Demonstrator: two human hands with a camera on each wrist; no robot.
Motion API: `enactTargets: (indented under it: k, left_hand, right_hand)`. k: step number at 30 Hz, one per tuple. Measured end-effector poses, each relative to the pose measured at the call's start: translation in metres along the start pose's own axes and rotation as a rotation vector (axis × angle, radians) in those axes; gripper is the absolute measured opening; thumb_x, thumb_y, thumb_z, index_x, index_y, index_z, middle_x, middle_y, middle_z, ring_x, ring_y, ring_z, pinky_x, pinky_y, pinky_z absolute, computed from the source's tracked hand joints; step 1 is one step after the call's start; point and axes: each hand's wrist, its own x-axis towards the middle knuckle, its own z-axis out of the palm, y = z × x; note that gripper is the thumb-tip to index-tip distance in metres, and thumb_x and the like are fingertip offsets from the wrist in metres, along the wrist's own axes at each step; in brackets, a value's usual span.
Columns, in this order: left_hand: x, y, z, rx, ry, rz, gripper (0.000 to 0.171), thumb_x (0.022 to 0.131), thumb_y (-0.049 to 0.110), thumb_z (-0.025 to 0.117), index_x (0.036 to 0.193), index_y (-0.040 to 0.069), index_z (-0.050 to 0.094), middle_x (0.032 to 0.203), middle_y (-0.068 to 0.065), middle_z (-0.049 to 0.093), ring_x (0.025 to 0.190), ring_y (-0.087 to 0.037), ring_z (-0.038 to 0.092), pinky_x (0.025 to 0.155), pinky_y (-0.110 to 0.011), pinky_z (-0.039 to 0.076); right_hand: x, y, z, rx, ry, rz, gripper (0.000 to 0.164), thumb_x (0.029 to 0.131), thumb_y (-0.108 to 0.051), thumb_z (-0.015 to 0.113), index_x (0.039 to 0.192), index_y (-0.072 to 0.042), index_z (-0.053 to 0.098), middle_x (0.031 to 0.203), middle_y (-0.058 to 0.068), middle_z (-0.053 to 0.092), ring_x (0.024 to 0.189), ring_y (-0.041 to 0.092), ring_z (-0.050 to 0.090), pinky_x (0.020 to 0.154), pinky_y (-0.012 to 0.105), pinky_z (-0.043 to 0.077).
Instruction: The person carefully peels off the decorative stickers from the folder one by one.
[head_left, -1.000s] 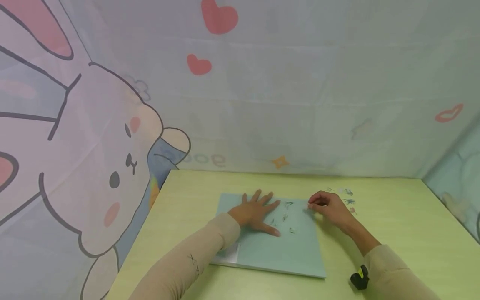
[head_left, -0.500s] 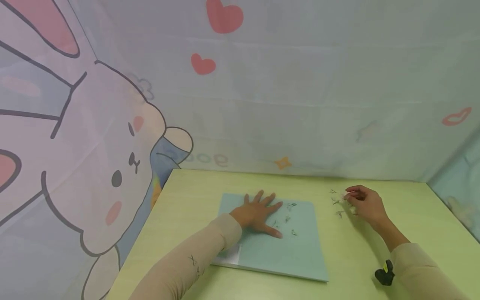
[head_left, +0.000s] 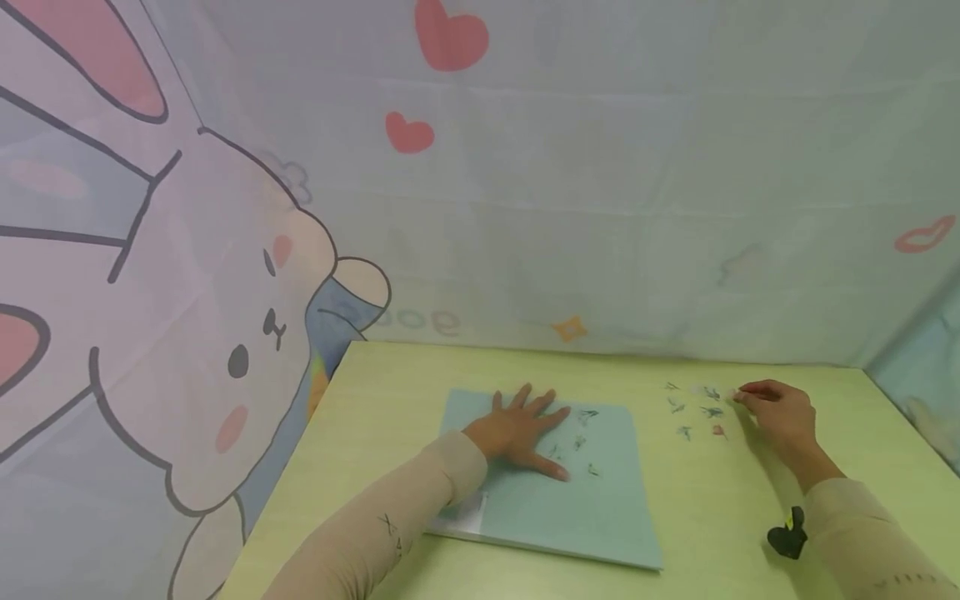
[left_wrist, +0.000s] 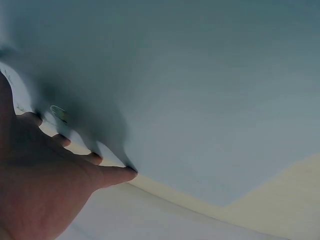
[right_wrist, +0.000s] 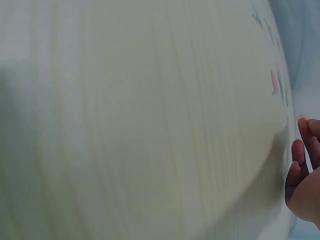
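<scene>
My left hand [head_left: 516,433] spread on the folder [head_left: 566,518], right hand [head_left: 782,419] pinching a scrap [head_left: 732,395] at two o'clock: I'd lower it gently.

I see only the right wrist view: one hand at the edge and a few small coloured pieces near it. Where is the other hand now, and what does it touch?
Observer: In the head view, the left hand rests with spread fingers on a flat blue-green board on the table.
Operator: Thank you. Is there something on this board that the left hand does not cover?
Observer: Yes. Just to the right of that hand, there are several small dark designs; I cannot tell if they are printed or loose.
</scene>
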Motion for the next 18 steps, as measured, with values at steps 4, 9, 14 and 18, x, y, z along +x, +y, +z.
enactTargets:
  k: [4, 9, 14, 18]
  left_hand:
    - [0.001, 0.0, 0.001, -0.002, 0.005, 0.008, 0.11, 0.085, 0.087, 0.06, 0.172, 0.036, 0.014, 0.179, 0.002, 0.001, 0.163, -0.039, -0.003, 0.12, -0.077, 0.011]
    - [0.002, -0.001, 0.001, 0.017, 0.013, -0.004, 0.11, 0.085, 0.087, 0.06, 0.171, 0.038, 0.014, 0.179, 0.003, 0.001, 0.163, -0.038, -0.002, 0.121, -0.076, 0.012]
    - [0.001, -0.002, 0.002, 0.013, 0.011, 0.0, 0.11, 0.085, 0.087, 0.06, 0.171, 0.037, 0.014, 0.179, 0.003, 0.001, 0.163, -0.038, -0.002, 0.121, -0.076, 0.012]
    - [0.001, -0.003, 0.004, 0.009, 0.012, 0.002, 0.11, 0.085, 0.087, 0.061, 0.172, 0.037, 0.014, 0.179, 0.002, 0.002, 0.163, -0.039, -0.003, 0.12, -0.077, 0.012]
  right_hand:
    - [-0.001, 0.004, -0.003, 0.006, 0.007, 0.059, 0.048, 0.105, -0.038, 0.067, 0.127, 0.005, 0.071, 0.1, -0.006, 0.074, 0.085, 0.004, 0.059, 0.065, 0.022, 0.052]
    - [-0.003, 0.002, -0.001, -0.013, 0.024, 0.055, 0.047, 0.105, -0.037, 0.068, 0.126, 0.006, 0.072, 0.109, 0.011, 0.076, 0.102, 0.029, 0.062, 0.069, 0.026, 0.049]
    - [-0.004, 0.004, 0.006, -0.04, 0.051, 0.043, 0.046, 0.106, -0.035, 0.068, 0.123, 0.007, 0.073, 0.119, 0.026, 0.073, 0.113, 0.045, 0.06, 0.08, 0.04, 0.049]
    - [-0.005, 0.006, 0.01, -0.033, 0.063, 0.025, 0.045, 0.106, -0.033, 0.067, 0.123, 0.008, 0.073, 0.124, 0.031, 0.07, 0.118, 0.05, 0.059, 0.094, 0.057, 0.049]
